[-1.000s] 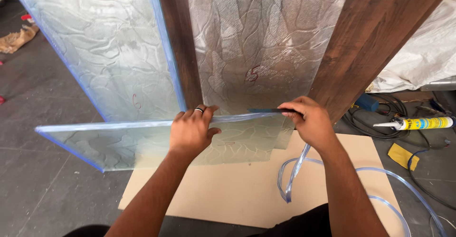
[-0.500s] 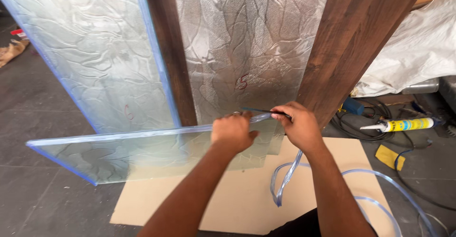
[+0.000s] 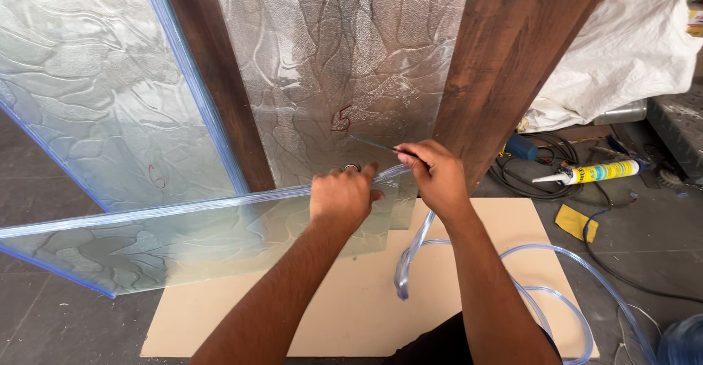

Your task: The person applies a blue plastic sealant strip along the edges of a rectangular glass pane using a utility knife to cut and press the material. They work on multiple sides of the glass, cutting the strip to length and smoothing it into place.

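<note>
A: Glass first. What does it look like?

B: Textured glass pane [image 3: 168,244], frosted with a vein-like pattern, pale blue along the edges. It lies nearly flat, held above the tan board [image 3: 351,306] on the floor, its right end at the hands and its left end running off the frame.

A: Hands?

B: Left hand [image 3: 340,196] is closed over the pane's top edge, with a ring on one finger. Right hand [image 3: 436,174] is pinched on a thin dark tool [image 3: 377,145] at the same edge, with the clear plastic strip [image 3: 410,251] hanging from under it. The strip loops down over the board and trails to the right.

A: Behind them?

B: Two upright patterned panes [image 3: 344,65] leaning between dark wooden posts [image 3: 512,57], each with a red handwritten mark low down.

A: Packages, labels?

B: Sealant tube [image 3: 593,172] on the floor to the right, lying on its side, with a white nozzle and a yellow-and-white label band. Yellow cloth [image 3: 576,222] just below it. Blue box-shaped thing [image 3: 521,147] by the post base among black cables [image 3: 549,167]. White woven sack [image 3: 622,57] crumpled at upper right.
</note>
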